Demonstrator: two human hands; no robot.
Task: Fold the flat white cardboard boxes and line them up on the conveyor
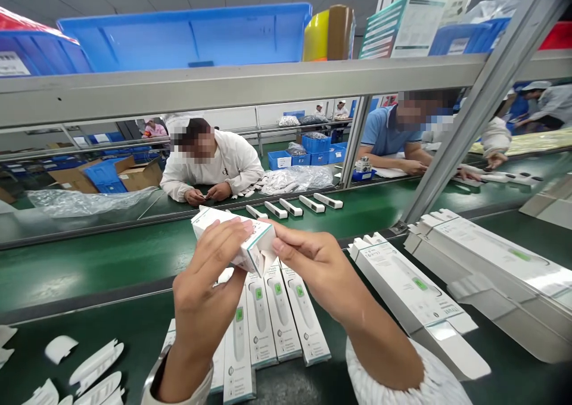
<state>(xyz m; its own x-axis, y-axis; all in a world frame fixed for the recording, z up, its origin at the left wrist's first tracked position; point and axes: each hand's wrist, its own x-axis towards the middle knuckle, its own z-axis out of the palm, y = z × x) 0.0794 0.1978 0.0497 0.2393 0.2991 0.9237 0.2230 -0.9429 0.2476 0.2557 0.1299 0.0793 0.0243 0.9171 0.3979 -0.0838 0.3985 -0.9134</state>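
Note:
A small white carton with teal edges (257,241) is held up in front of me, tilted, above the workbench. My left hand (214,274) wraps round its near left side, fingers over the top. With thumb and forefinger, my right hand (308,256) pinches the flap at the carton's right end. Whether anything is inside the carton cannot be seen. Below my hands lie several printed thermometer boxes (277,315) side by side. To the right are a stack of flat unfolded cartons (406,286) and a second, larger stack (500,250).
White plastic shell pieces (96,363) lie at the lower left. Beyond the bench edge, several white thermometers (290,206) rest on the green conveyor belt (111,262). A co-worker in white (214,161) sits opposite. A metal post (473,107) and overhead shelf with a blue bin (187,39) stand ahead.

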